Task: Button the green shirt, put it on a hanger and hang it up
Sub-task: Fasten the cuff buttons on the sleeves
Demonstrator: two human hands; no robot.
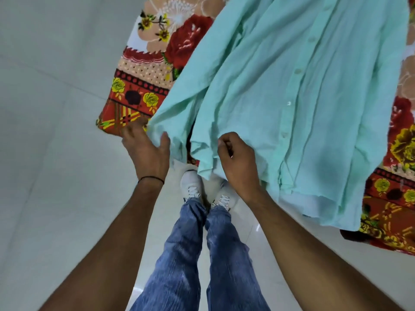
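The pale green shirt (265,90) lies spread over a floral bed cover, its hem hanging off the near edge. A row of white buttons (297,71) runs down its placket on the right side. My left hand (146,149) grips the hem's left corner between thumb and fingers. Further right, my right hand (235,156) pinches the hem with curled fingers. No hanger is in view.
The bed cover (143,86) is red and orange with yellow and red flowers. White floor tiles (45,131) stretch to the left and below. My legs in blue jeans and white shoes (190,185) stand right at the bed's edge.
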